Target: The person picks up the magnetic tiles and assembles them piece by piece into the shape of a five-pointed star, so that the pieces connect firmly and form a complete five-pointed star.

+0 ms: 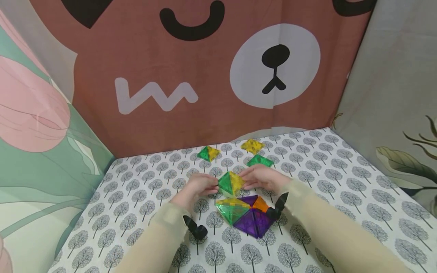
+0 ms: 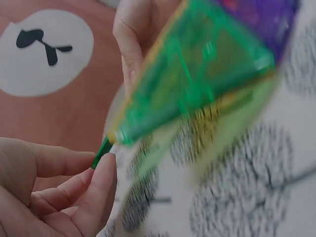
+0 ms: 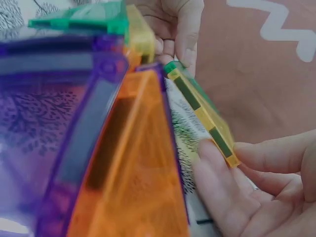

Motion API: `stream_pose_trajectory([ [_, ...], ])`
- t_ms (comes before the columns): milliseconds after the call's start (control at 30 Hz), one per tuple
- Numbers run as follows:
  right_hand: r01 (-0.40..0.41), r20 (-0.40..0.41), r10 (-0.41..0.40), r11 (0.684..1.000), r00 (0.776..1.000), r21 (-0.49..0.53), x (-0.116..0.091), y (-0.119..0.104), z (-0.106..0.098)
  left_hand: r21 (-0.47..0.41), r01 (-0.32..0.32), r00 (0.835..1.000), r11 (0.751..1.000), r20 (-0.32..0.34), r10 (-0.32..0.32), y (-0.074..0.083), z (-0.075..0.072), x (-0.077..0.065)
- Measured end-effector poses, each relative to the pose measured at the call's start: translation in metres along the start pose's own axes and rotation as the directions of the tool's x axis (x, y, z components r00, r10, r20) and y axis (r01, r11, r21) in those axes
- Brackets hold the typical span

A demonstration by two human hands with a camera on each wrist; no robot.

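Observation:
Between both hands is a joined pair of triangular magnetic tiles, one green (image 1: 224,183) and one yellow (image 1: 236,183). My left hand (image 1: 202,184) pinches the green tile's corner between thumb and fingers. On the other side, my right hand (image 1: 262,176) pinches the yellow tile's corner. Just in front of the pair stands a raised magnetic-tile structure. It has a green tile (image 1: 229,212), a yellow tile (image 1: 235,203), purple tiles (image 1: 254,223) and an orange tile (image 1: 260,204). In the right wrist view, the orange tile (image 3: 140,182) and a purple tile (image 3: 39,123) loom close to the camera.
Behind the hands lie a green-and-yellow tile pair (image 1: 208,153), some yellow tiles (image 1: 252,146) and green tiles (image 1: 260,161). A tree-print cloth (image 1: 150,220) covers the table. A bear-print curtain (image 1: 205,125) closes off the back, with printed fabric at both sides.

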State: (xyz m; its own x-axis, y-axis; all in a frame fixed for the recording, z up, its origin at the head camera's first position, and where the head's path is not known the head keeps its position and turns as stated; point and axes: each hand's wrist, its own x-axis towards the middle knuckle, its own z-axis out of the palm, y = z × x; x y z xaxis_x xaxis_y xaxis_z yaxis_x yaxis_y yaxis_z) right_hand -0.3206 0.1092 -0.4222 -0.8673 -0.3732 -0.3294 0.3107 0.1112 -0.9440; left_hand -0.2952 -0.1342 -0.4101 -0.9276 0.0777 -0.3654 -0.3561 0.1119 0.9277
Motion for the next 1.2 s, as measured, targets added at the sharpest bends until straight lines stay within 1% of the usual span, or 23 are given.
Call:
stream_pose_trajectory([
  [100, 0.007, -0.006, -0.007, 1.000, 1.000, -0.020, -0.012, -0.002, -0.008, -0.020, -0.013, 0.999, 1.000, 0.036, 0.014, 0.005, 0.007, -0.005],
  [167, 0.016, -0.006, -0.016, 1.000, 1.000, -0.025, -0.020, -0.004, -0.012, -0.007, -0.029, 0.998, 1.000, 0.055, 0.029, 0.008, 0.011, -0.009],
  [267, 0.028, 0.006, -0.028, 0.999, 1.000, -0.021, -0.031, -0.004, -0.018, 0.030, -0.056, 0.995, 0.998, 0.078, 0.054, 0.011, 0.017, -0.015],
  [400, 0.029, 0.015, -0.029, 1.000, 0.999, -0.002, -0.042, -0.002, -0.023, 0.109, -0.092, 0.991, 0.990, 0.109, 0.080, 0.009, 0.022, -0.018],
  [467, 0.023, 0.020, -0.023, 1.000, 1.000, 0.010, -0.045, 0.000, -0.026, 0.183, -0.103, 0.990, 0.978, 0.110, 0.083, 0.008, 0.023, -0.018],
  [567, 0.019, 0.019, -0.019, 1.000, 1.000, 0.014, -0.049, 0.005, -0.028, 0.285, -0.118, 0.991, 0.951, 0.102, 0.092, 0.005, 0.025, -0.019],
  [633, 0.024, 0.021, -0.025, 1.000, 0.999, 0.018, -0.050, 0.007, -0.029, 0.325, -0.124, 0.991, 0.937, 0.094, 0.098, 0.004, 0.027, -0.020],
  [700, 0.027, 0.014, -0.028, 0.999, 1.000, 0.020, -0.052, 0.009, -0.030, 0.339, -0.136, 0.990, 0.931, 0.089, 0.112, 0.002, 0.030, -0.020],
  [733, 0.028, 0.014, -0.028, 0.999, 1.000, 0.025, -0.052, 0.010, -0.030, 0.337, -0.140, 0.989, 0.931, 0.089, 0.116, 0.001, 0.031, -0.020],
  [833, 0.033, 0.020, -0.034, 0.999, 0.999, 0.029, -0.052, 0.013, -0.031, 0.294, -0.117, 0.992, 0.949, 0.082, 0.096, -0.001, 0.035, -0.020],
  [867, 0.030, 0.017, -0.030, 0.999, 0.999, 0.034, -0.052, 0.013, -0.031, 0.275, -0.104, 0.993, 0.956, 0.078, 0.085, -0.002, 0.036, -0.020],
  [933, 0.034, 0.022, -0.035, 0.999, 0.999, 0.034, -0.053, 0.014, -0.031, 0.204, -0.060, 0.996, 0.977, 0.073, 0.045, -0.003, 0.037, -0.020],
  [967, 0.035, 0.021, -0.035, 0.999, 0.999, 0.035, -0.053, 0.015, -0.031, 0.175, -0.040, 0.997, 0.984, 0.070, 0.029, -0.004, 0.038, -0.020],
  [1100, 0.033, 0.017, -0.034, 0.999, 0.999, 0.040, -0.053, 0.018, -0.031, 0.135, -0.025, 0.998, 0.991, 0.067, 0.016, -0.007, 0.040, -0.021],
  [1200, 0.031, 0.018, -0.031, 0.999, 0.999, 0.034, -0.053, 0.020, -0.031, 0.153, -0.035, 0.997, 0.988, 0.068, 0.025, -0.008, 0.040, -0.021],
])
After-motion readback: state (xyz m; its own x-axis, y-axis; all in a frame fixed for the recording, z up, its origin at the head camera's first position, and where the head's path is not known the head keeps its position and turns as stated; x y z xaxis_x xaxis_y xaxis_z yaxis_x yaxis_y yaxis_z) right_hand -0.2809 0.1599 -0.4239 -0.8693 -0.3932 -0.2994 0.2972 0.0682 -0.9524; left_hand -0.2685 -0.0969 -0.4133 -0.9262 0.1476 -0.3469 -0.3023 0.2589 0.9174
